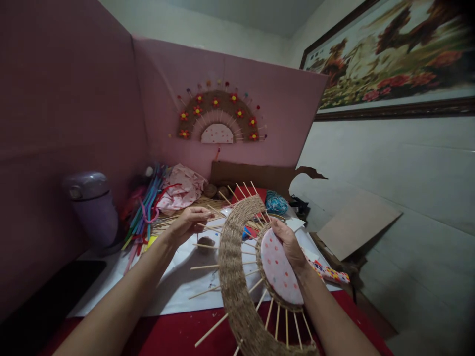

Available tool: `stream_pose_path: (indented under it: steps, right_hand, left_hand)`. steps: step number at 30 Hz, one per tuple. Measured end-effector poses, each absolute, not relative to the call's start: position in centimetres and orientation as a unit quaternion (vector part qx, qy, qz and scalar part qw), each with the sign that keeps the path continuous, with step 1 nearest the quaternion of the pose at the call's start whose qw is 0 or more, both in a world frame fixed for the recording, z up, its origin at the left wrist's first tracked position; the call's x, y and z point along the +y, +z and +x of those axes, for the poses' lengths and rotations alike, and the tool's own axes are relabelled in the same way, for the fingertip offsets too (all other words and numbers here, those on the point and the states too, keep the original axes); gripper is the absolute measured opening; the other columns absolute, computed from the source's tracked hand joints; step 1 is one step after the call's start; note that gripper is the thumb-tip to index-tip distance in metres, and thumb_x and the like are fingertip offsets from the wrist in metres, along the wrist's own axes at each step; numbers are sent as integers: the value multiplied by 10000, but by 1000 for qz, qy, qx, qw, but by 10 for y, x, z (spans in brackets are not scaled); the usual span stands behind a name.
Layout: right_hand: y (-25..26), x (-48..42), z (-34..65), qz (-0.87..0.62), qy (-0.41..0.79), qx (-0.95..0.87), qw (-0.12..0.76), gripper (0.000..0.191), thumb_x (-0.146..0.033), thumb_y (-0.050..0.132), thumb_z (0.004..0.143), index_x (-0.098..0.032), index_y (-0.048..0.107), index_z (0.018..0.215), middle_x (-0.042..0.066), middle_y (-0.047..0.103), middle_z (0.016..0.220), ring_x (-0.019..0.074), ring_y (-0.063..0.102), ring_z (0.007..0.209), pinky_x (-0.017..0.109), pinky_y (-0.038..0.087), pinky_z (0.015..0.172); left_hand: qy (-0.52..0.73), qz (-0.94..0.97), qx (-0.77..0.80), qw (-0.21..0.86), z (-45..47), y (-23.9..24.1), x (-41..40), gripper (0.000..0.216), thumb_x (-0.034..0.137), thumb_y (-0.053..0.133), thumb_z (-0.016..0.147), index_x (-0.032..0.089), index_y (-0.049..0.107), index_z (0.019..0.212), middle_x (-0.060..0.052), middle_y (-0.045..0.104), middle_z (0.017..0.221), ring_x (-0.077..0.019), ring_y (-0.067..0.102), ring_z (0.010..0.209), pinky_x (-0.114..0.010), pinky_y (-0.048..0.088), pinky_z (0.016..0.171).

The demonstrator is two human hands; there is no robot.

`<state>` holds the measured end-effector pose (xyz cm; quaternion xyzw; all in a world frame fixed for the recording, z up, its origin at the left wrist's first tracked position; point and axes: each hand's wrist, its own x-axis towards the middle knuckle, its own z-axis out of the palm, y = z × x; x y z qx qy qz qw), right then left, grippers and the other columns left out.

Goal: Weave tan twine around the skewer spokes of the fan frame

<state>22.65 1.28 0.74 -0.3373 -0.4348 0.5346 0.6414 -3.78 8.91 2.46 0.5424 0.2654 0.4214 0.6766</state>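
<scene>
Brown twine-woven arch (232,257) with pale wooden spokes (205,267) tilts; right fingers (278,228) clasp its red-dotted white half-disc (279,267); left fingers (197,216) bend beside spokes, grip unclear.

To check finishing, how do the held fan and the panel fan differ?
The held fan has a plain band; the panel fan has flowers. The held fan's sticks end bare; the panel fan's have coloured tips. The held fan tilts; the panel fan is level. Both have dotted half-circles.

Dim light leaves the corners dark and soft shadow across the white sheet (168,302)
</scene>
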Motion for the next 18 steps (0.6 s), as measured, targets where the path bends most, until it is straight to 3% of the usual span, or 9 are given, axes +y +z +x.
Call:
stream_pose_path:
  steps: [7, 11, 18]
  right_hand:
    - [3, 13, 235, -330, 539, -387, 672, 229, -401, 679, 713, -217, 565, 789, -85, 515, 508, 96, 480, 438, 210, 389, 451]
    - [-3, 16, 241, -332, 534, -349, 695, 320, -386, 721, 669, -202, 461, 641, -96, 453, 469, 64, 404, 381, 190, 344, 394]
    - [-1, 19, 244, -324, 519, -307, 729, 237, -387, 700, 679, -222, 531, 659, -71, 565, 512, 97, 522, 445, 217, 441, 461]
  left_hand:
    - [425, 563, 273, 654, -39, 29, 85, 203, 254, 717, 638, 91, 608, 694, 73, 338, 461, -19, 250, 393, -178, 131, 399]
    - [398, 589, 279, 646, -36, 28, 81, 215, 281, 702, 660, 89, 608, 679, 61, 368, 459, -21, 261, 391, -185, 132, 395]
    - [305, 669, 249, 631, -13, 22, 68, 284, 370, 659, 692, 94, 642, 756, 40, 437, 437, -47, 326, 367, -198, 189, 387]
